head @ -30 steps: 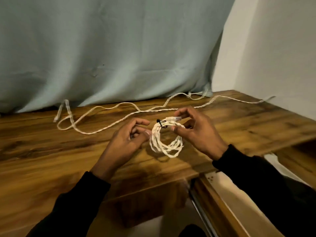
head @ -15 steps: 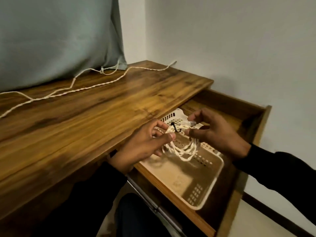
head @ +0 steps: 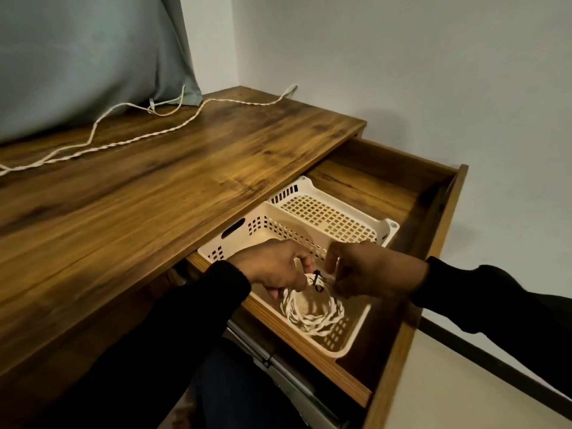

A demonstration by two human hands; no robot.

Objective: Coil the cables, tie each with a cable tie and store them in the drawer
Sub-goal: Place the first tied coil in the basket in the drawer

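A coiled white braided cable (head: 312, 311) bound by a black cable tie (head: 317, 278) hangs low inside the near compartment of a cream plastic basket (head: 356, 332), which sits in the open wooden drawer (head: 433, 212). My left hand (head: 275, 267) pinches the coil's top from the left. Opposite it, my right hand (head: 368, 270) pinches the same top next to the tie. A second white cable (head: 139, 137) lies uncoiled across the back of the desk top (head: 154, 193).
The basket has a perforated divider and a far compartment (head: 328, 215) with nothing in it. A grey-blue curtain (head: 86, 57) hangs behind the desk. White wall stands to the right, pale floor below the drawer front.
Both hands carried the tied coil from over the desk top to the right and lowered it into the basket in the drawer. My view swung right with them.
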